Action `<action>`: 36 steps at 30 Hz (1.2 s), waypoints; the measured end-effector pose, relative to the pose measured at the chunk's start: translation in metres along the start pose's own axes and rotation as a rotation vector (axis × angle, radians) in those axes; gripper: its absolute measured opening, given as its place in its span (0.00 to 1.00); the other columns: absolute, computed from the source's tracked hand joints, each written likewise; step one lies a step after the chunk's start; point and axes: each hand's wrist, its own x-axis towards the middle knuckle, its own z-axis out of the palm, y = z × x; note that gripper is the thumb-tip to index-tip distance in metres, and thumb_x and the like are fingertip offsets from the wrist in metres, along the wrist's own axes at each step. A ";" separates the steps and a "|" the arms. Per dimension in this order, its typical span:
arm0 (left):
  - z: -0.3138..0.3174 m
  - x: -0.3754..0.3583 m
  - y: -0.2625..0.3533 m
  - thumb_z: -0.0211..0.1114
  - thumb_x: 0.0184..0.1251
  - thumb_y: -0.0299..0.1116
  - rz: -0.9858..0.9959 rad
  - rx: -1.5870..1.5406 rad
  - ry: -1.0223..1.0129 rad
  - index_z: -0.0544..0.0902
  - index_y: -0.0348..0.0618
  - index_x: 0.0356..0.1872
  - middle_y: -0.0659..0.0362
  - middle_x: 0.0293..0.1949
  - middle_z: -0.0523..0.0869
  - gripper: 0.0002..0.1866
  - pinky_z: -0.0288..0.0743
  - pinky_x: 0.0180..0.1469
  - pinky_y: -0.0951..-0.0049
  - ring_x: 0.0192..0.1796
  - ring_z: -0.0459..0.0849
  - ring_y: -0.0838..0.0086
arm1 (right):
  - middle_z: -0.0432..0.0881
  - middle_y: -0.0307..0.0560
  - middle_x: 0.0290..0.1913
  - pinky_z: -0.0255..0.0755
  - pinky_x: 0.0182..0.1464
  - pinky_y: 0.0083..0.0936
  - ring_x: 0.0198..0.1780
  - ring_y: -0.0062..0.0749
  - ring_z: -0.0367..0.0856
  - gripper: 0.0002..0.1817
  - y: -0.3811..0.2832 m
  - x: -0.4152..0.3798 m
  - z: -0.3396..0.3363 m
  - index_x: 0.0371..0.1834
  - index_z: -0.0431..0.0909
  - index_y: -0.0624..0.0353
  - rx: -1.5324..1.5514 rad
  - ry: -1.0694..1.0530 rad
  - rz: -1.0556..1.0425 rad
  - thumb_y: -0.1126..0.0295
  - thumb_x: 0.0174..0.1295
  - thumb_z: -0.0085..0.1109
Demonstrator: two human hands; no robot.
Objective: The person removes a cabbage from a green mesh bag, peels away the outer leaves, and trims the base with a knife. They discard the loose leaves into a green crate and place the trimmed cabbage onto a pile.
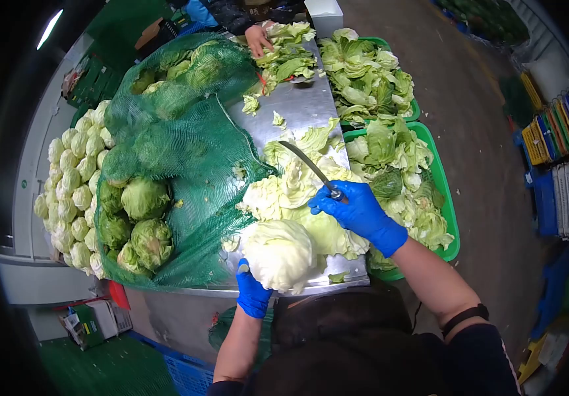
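My left hand [254, 290], in a blue glove, cups the lower left side of a pale, trimmed cabbage head [278, 254] at the near edge of the metal table [284, 109]. My right hand [357, 210], gloved in blue too, is closed round the handle of a knife [305, 160]. Its curved blade points up and away to the left, apart from the cabbage. Loose cabbage leaves [291, 191] lie beneath the knife and beyond the head. To the left, untrimmed cabbages [146, 198] show at the mouth of a green net bag [198, 152].
Green crates [451, 218] heaped with leaves stand along the table's right side. Pale cabbage heads [70, 178] are piled at the far left. Across the table, another person's hand [258, 41] touches leaves. Stacked coloured crates [561, 125] stand farther right.
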 end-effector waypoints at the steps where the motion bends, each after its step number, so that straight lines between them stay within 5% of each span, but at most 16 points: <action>1: 0.002 0.000 -0.002 0.58 0.61 0.55 0.034 -0.039 -0.033 0.60 0.44 0.71 0.50 0.67 0.69 0.40 0.58 0.71 0.51 0.69 0.65 0.54 | 0.81 0.40 0.26 0.73 0.38 0.20 0.29 0.20 0.75 0.14 0.002 -0.004 -0.001 0.42 0.83 0.54 -0.056 0.030 -0.034 0.60 0.56 0.69; 2: 0.003 0.002 -0.003 0.58 0.61 0.55 0.029 -0.034 -0.035 0.60 0.44 0.71 0.50 0.67 0.69 0.40 0.58 0.71 0.51 0.69 0.65 0.54 | 0.82 0.39 0.32 0.74 0.41 0.21 0.35 0.19 0.77 0.18 -0.004 -0.010 0.002 0.48 0.80 0.56 -0.095 -0.054 -0.049 0.64 0.56 0.70; 3: 0.005 0.004 -0.005 0.63 0.57 0.54 0.243 0.476 -0.022 0.61 0.44 0.70 0.50 0.66 0.70 0.42 0.58 0.71 0.52 0.69 0.66 0.55 | 0.83 0.39 0.38 0.75 0.43 0.22 0.40 0.17 0.78 0.22 -0.023 -0.018 0.008 0.54 0.77 0.59 -0.134 -0.138 -0.064 0.68 0.56 0.70; 5: 0.011 0.009 -0.008 0.74 0.48 0.51 0.672 1.496 0.000 0.62 0.44 0.68 0.51 0.65 0.71 0.47 0.60 0.69 0.54 0.68 0.68 0.59 | 0.84 0.46 0.39 0.77 0.38 0.25 0.30 0.25 0.79 0.39 -0.061 -0.032 0.017 0.64 0.72 0.46 -0.421 -0.209 -0.055 0.53 0.47 0.75; 7: 0.039 0.010 -0.005 0.79 0.42 0.42 0.676 1.404 0.007 0.64 0.43 0.67 0.54 0.62 0.73 0.48 0.62 0.67 0.58 0.65 0.71 0.62 | 0.84 0.52 0.42 0.78 0.36 0.26 0.28 0.33 0.82 0.39 -0.037 -0.028 0.023 0.65 0.71 0.47 -0.499 -0.103 -0.423 0.53 0.47 0.74; 10: 0.041 0.009 -0.007 0.82 0.38 0.35 0.698 1.334 -0.001 0.66 0.39 0.62 0.53 0.54 0.78 0.47 0.72 0.60 0.62 0.56 0.78 0.63 | 0.85 0.52 0.43 0.78 0.35 0.26 0.29 0.36 0.84 0.33 -0.036 -0.029 0.018 0.62 0.75 0.49 -0.539 -0.119 -0.399 0.60 0.50 0.71; 13: 0.022 0.017 -0.013 0.82 0.37 0.39 0.972 2.091 -0.035 0.67 0.40 0.61 0.52 0.55 0.77 0.46 0.72 0.59 0.63 0.56 0.78 0.62 | 0.85 0.51 0.40 0.78 0.34 0.25 0.30 0.34 0.86 0.23 -0.023 -0.033 0.019 0.54 0.80 0.52 -0.540 0.046 -0.398 0.67 0.51 0.67; 17: 0.013 0.017 -0.020 0.76 0.46 0.34 0.877 1.771 -0.030 0.70 0.40 0.60 0.53 0.55 0.77 0.37 0.72 0.59 0.64 0.56 0.78 0.64 | 0.82 0.41 0.25 0.74 0.31 0.18 0.28 0.12 0.76 0.12 0.010 -0.020 0.003 0.42 0.81 0.66 -0.209 0.381 -0.114 0.73 0.55 0.64; 20: 0.011 0.017 -0.018 0.73 0.52 0.32 0.859 1.713 -0.011 0.71 0.40 0.59 0.54 0.55 0.78 0.32 0.72 0.59 0.64 0.56 0.78 0.66 | 0.81 0.50 0.22 0.73 0.28 0.29 0.21 0.35 0.80 0.12 0.025 -0.012 -0.032 0.37 0.82 0.62 -0.427 0.501 -0.024 0.66 0.54 0.62; 21: 0.010 0.017 -0.017 0.71 0.54 0.31 0.840 1.709 -0.020 0.71 0.40 0.59 0.54 0.55 0.78 0.30 0.72 0.59 0.65 0.56 0.78 0.67 | 0.84 0.50 0.30 0.75 0.32 0.30 0.26 0.35 0.82 0.16 0.007 -0.014 -0.041 0.41 0.82 0.60 -0.798 0.365 0.163 0.61 0.54 0.65; 25: 0.024 0.021 -0.006 0.69 0.56 0.31 0.897 1.982 -0.019 0.71 0.40 0.60 0.54 0.55 0.79 0.29 0.72 0.60 0.65 0.56 0.79 0.67 | 0.83 0.50 0.41 0.77 0.39 0.29 0.35 0.34 0.83 0.24 -0.037 -0.042 0.000 0.47 0.79 0.57 -0.400 0.215 -0.212 0.53 0.52 0.70; 27: 0.000 0.036 -0.016 0.66 0.58 0.48 0.652 1.478 -0.067 0.76 0.48 0.57 0.58 0.56 0.79 0.27 0.64 0.62 0.56 0.60 0.74 0.61 | 0.83 0.49 0.41 0.77 0.40 0.27 0.34 0.33 0.83 0.22 -0.041 -0.053 0.022 0.45 0.79 0.57 -0.286 -0.010 -0.181 0.55 0.53 0.71; 28: -0.006 0.035 -0.018 0.66 0.58 0.48 0.656 1.481 -0.072 0.76 0.48 0.57 0.58 0.56 0.79 0.27 0.64 0.62 0.56 0.60 0.74 0.61 | 0.83 0.40 0.38 0.75 0.43 0.21 0.39 0.22 0.80 0.18 -0.046 -0.055 0.027 0.46 0.79 0.60 -0.273 -0.063 -0.145 0.65 0.55 0.71; 31: -0.014 0.031 -0.020 0.68 0.59 0.44 0.869 2.145 -0.073 0.68 0.47 0.66 0.54 0.60 0.75 0.34 0.64 0.67 0.62 0.62 0.74 0.62 | 0.81 0.36 0.35 0.75 0.43 0.21 0.38 0.19 0.78 0.11 -0.030 -0.046 0.018 0.41 0.80 0.61 0.219 -0.035 0.007 0.70 0.57 0.68; 33: -0.015 0.029 -0.012 0.66 0.61 0.44 0.806 1.925 -0.106 0.65 0.46 0.68 0.53 0.62 0.74 0.35 0.64 0.67 0.61 0.64 0.73 0.62 | 0.79 0.33 0.30 0.69 0.27 0.15 0.25 0.12 0.71 0.06 -0.022 -0.036 0.007 0.37 0.79 0.59 0.142 0.183 0.032 0.71 0.60 0.65; 36: -0.005 0.033 -0.001 0.64 0.62 0.43 0.789 1.950 -0.069 0.64 0.46 0.69 0.53 0.64 0.72 0.35 0.63 0.68 0.60 0.66 0.71 0.63 | 0.78 0.34 0.28 0.62 0.20 0.14 0.18 0.12 0.67 0.07 -0.031 -0.044 -0.003 0.36 0.80 0.58 0.206 0.089 0.312 0.68 0.61 0.64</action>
